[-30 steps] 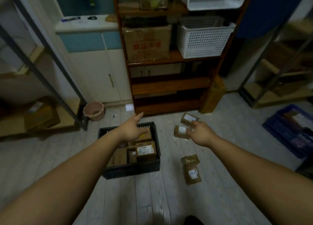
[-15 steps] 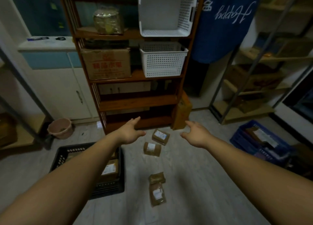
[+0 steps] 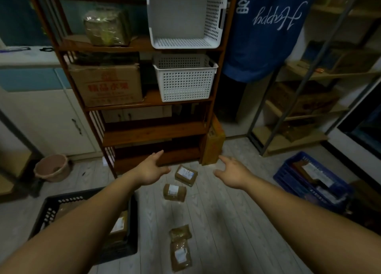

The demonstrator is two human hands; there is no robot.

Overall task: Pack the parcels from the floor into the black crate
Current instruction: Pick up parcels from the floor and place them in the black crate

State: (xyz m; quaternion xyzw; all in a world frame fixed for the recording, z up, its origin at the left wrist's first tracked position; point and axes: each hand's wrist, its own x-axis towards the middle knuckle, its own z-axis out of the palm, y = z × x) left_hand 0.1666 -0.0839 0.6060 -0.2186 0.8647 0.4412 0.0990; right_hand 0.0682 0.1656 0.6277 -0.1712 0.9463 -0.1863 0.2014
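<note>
Wooden shelf unit [image 3: 156, 129] at back; stray parcels lie on floor before its base. Black crate [image 3: 50, 211] at lower left under left forearm, partly filled, labelled box showing inside; probably parked close for short carries. Far parcel [image 3: 186, 175] and middle parcel [image 3: 174, 192] lie between hands, untouched. Near parcel [image 3: 181, 255] well apart, nearer person. Left hand [image 3: 150, 171] and right hand [image 3: 234, 173]: fingers spread straight, nothing held, flanking far pair, likely reaching.
</note>
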